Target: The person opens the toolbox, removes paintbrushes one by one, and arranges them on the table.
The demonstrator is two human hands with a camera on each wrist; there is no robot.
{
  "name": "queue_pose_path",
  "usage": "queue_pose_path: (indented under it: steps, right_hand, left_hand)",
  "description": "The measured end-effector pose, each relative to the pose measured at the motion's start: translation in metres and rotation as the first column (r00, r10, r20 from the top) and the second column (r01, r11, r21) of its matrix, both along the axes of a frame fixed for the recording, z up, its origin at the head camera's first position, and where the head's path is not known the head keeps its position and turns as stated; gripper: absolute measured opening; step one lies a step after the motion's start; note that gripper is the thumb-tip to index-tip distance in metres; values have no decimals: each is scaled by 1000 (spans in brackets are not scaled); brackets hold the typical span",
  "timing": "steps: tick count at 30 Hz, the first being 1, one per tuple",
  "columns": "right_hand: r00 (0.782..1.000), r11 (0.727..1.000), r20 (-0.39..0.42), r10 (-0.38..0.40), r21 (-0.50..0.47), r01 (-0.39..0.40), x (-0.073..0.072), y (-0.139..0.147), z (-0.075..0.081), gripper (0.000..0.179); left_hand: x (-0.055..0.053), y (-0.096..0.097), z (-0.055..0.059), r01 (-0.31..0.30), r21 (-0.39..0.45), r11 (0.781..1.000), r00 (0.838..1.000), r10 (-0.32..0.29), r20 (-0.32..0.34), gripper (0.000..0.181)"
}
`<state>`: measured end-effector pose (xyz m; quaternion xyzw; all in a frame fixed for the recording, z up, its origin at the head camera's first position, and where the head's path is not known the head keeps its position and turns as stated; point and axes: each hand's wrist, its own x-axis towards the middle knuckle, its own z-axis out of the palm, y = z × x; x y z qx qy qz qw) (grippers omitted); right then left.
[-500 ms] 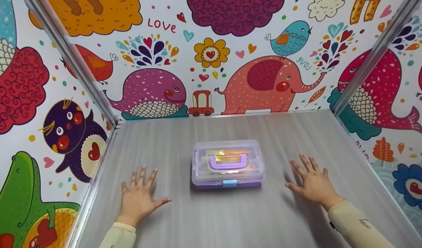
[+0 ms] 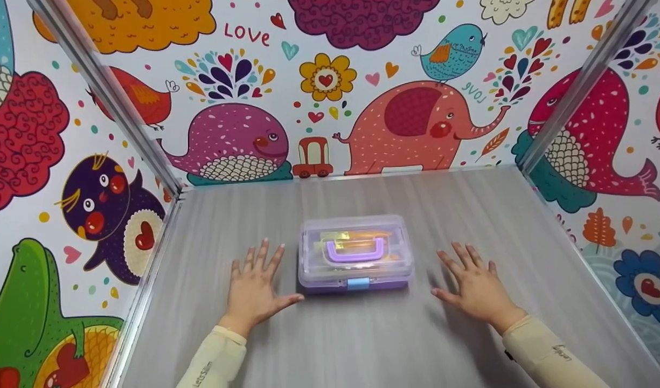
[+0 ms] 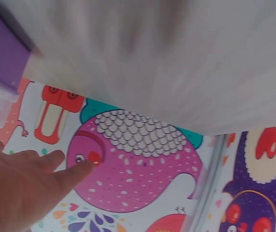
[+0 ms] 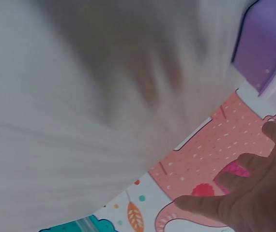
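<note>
- A purple box [image 2: 356,271] with a clear lid sits closed on the bench [image 2: 351,337], between the two hands.
- The left hand [image 2: 252,299] is spread wide, palm down, with nothing in its grasp. It is left of the box, and its thumb tip reaches the near left corner; whether the two touch, I cannot tell.
- The right hand [image 2: 479,292] is likewise spread and holds nothing. It is to the right of the box, with a strip of bench showing between its thumb and the box's side.
- The lid's purple handle [image 2: 355,257] lies flat, and a light blue latch [image 2: 358,284] faces the person.
- Orange and yellow contents [image 2: 365,240] show through the lid.
- Behind the bench, a wall [image 2: 381,116] carries printed animals.
</note>
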<state>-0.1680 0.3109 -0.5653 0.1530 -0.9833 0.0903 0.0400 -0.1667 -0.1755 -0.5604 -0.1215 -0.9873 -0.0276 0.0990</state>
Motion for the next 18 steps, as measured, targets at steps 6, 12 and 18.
queue_pose_path:
  steps: [6,12,18]
  right_hand:
    - [994,999,-103,24,42,-20,7,-13,5,87]
    - [970,997,-231,71,38,-64,16,-33,7,81]
    - [959,993,-259,116,17,-115,24,-60,6,75]
  left_hand:
    - [-9,30,8,40,-30,999,999,-40,14,120]
    - [-13,51,9,80,-49,996,996,-78,31,117]
    - [-16,62,10,91,-60,994,995,-89,47,117]
